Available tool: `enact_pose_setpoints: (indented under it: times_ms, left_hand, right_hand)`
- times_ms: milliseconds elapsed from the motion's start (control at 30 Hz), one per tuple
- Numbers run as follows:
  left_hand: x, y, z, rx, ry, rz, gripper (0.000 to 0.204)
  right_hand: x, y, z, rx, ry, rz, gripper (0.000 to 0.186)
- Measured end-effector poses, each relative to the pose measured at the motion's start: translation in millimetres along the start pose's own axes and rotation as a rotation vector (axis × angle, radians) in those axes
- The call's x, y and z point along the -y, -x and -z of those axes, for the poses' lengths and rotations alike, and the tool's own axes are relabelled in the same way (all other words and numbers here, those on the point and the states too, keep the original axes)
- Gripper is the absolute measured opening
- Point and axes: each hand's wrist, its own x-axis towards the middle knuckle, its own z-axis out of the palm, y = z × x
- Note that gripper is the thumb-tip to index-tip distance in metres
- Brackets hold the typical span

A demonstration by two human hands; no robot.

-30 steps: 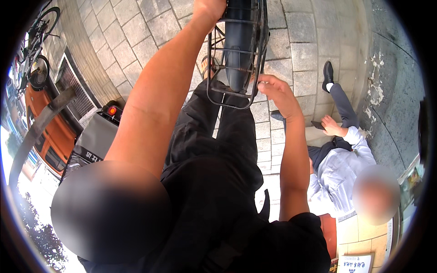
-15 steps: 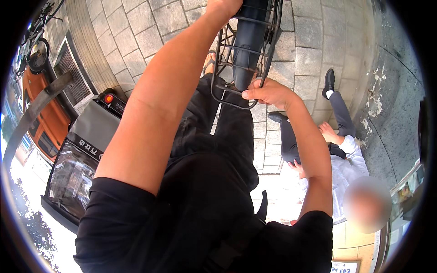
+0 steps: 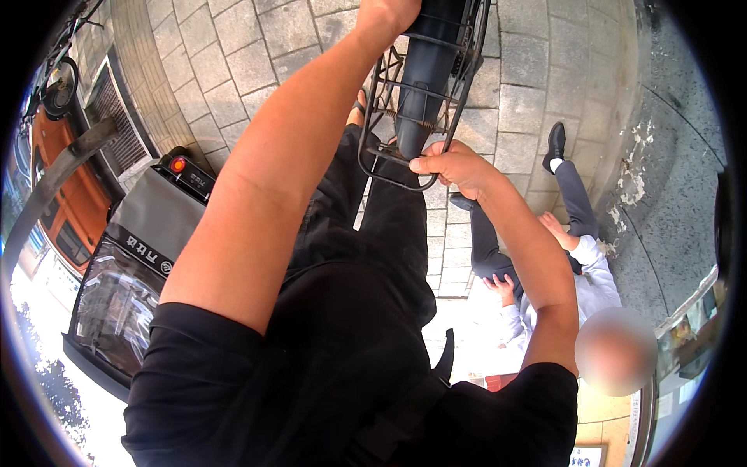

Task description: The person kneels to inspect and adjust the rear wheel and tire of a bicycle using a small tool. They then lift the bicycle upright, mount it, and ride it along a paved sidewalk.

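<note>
Head view: right hand point(image 3: 459, 170), loose at rack point(image 3: 389, 152) earlier, now pinches its end, likely surer hold; left hand point(image 3: 393, 11) cropped, grip can't tell.

The rack point(image 3: 461, 93) is smooth black metal bars; the mudguard point(image 3: 428, 66) between them, dark matt plastic. Beneath the rack, paving point(image 3: 513, 109) is rough-looking grey stone. Left of the rack, a box point(image 3: 131, 247) has a matt grey cover point(image 3: 159, 204) and glossy clear plastic panel point(image 3: 115, 300). Below the rack, your shirt point(image 3: 311, 366) is matt black cloth.
</note>
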Motion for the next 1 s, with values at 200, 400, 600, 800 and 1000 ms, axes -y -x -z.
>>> enact_pose_setpoints:
  times_ms: [200,400,600,800,1000]
  left_hand:
    - [-44,23,39,0.116,0.493,0.383,0.081]
    - [-31,8,23,0.033,0.196,0.237,0.095]
    - [-48,16,38,0.083,0.364,0.426,0.093]
    - [1,54,19,0.153,1.064,0.24,0.076]
    - [14,140,16,0.112,1.25,0.428,0.074]
  right_hand:
    - [9,9,1,0.037,0.085,0.035,0.031]
    - [11,19,-1,-0.063,0.163,0.048,0.036]
    - [-1,24,-15,-0.248,0.121,0.174,0.039]
    - [-23,22,-27,-0.465,0.0,0.369,0.038]
    - [-4,20,-31,-0.662,0.082,0.417,0.041]
